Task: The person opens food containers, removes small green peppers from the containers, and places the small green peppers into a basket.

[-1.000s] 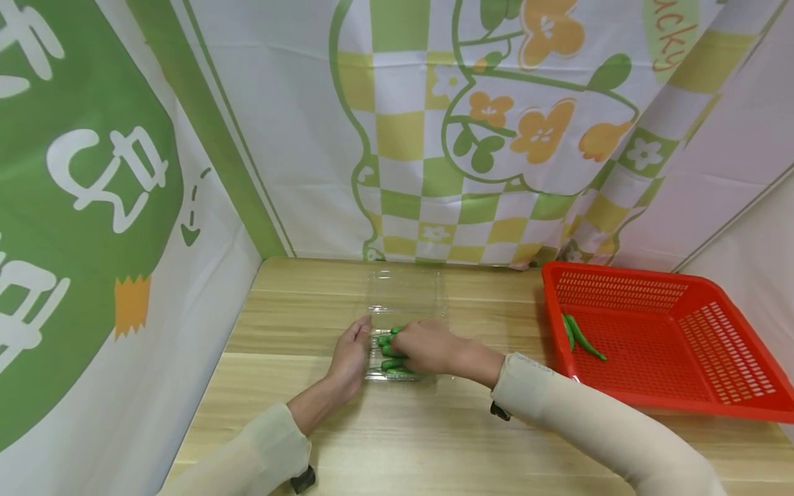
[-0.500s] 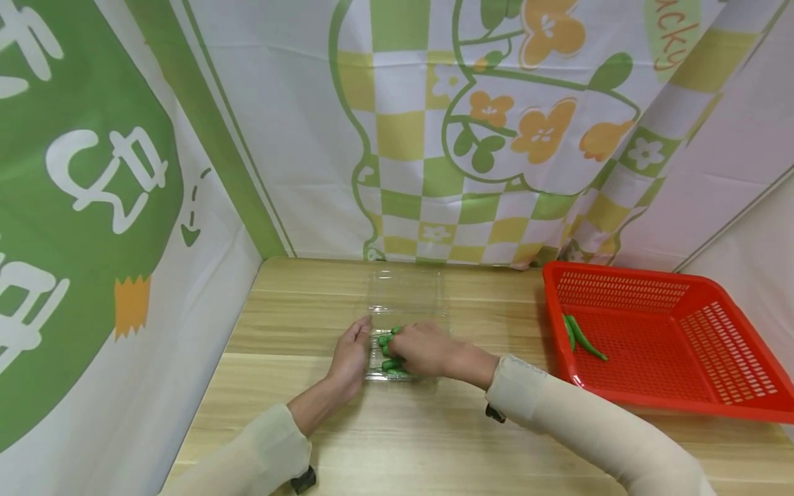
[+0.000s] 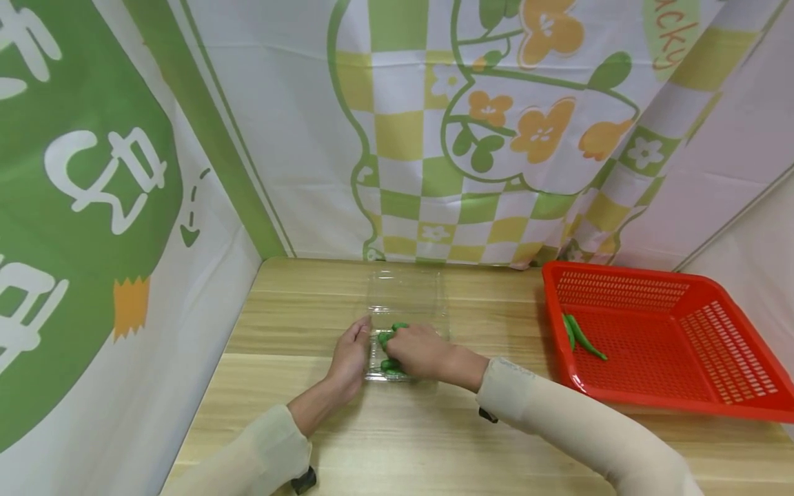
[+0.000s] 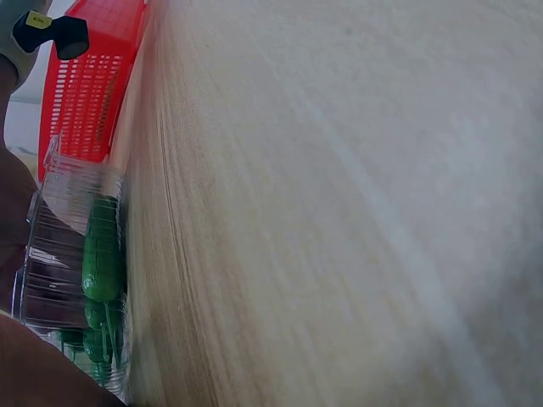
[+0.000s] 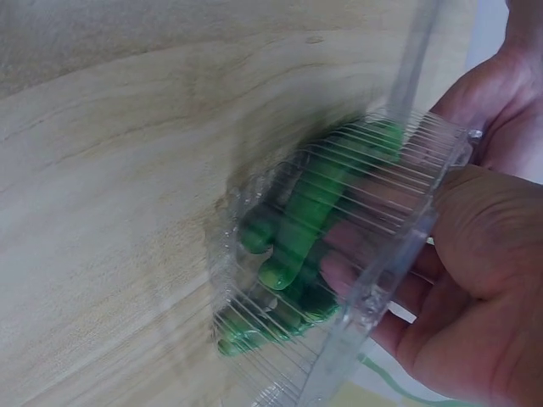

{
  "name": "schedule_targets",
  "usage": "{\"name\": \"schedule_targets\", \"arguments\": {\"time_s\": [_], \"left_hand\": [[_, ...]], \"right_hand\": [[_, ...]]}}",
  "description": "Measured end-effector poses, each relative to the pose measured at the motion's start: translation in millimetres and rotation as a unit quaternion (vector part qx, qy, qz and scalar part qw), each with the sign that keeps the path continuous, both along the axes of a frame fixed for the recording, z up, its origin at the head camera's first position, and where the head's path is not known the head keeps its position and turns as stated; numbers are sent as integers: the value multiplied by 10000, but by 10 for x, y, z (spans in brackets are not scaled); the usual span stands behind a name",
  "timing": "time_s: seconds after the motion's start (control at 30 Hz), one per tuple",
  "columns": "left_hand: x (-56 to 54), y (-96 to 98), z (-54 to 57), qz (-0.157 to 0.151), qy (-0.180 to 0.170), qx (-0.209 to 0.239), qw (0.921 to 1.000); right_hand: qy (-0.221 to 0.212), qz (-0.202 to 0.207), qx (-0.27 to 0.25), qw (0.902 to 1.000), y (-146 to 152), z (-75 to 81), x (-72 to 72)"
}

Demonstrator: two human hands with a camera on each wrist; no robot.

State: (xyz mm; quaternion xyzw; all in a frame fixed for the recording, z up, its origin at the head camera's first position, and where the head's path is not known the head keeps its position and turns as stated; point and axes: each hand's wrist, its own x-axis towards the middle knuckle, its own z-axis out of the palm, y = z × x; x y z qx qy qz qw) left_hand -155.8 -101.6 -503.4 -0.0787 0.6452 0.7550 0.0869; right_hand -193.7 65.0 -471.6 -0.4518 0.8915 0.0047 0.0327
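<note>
A clear plastic clamshell box [image 3: 376, 372] lies on the wooden table, its lid [image 3: 406, 289] folded back on the far side. Several green chili peppers [image 3: 392, 365] lie side by side in its base. My left hand [image 3: 349, 358] holds the base at its left wall. Bent down into the box, my right hand [image 3: 420, 353] has its fingers on the peppers and hides much of them. Through the ribbed plastic wall in the right wrist view, fingertips [image 5: 339, 270] rest against a chili pepper [image 5: 310, 212]. The left wrist view shows another pepper [image 4: 102, 254] along the near wall.
A red perforated basket [image 3: 657, 398] stands on the right of the table, with green chili peppers [image 3: 583, 339] at its left side. Fabric panels [image 3: 298, 172] close off the back and the left side of the table [image 3: 298, 303].
My right hand has slid slightly left within the box, and the peppers under it have shifted a little. The left hand, the box and the basket stay in place.
</note>
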Motion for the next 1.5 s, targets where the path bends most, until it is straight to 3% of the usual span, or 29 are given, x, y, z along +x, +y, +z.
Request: {"name": "schedule_targets", "arguments": {"time_s": [0.37, 0.77, 1.03, 1.5], "left_hand": [[-16, 2, 2, -47, -77, -258, 9996], [-18, 5, 5, -47, -63, -98, 9999], [-11, 1, 13, -93, -10, -147, 9998], [-12, -11, -20, -110, 1, -44, 9999]], "right_hand": [[527, 285, 20, 9982, -19, -41, 8], [91, 33, -188, 9998, 81, 7, 25], [-616, -326, -524, 9962, 133, 50, -1], [-852, -290, -1085, 9900, 194, 168, 9]]}}
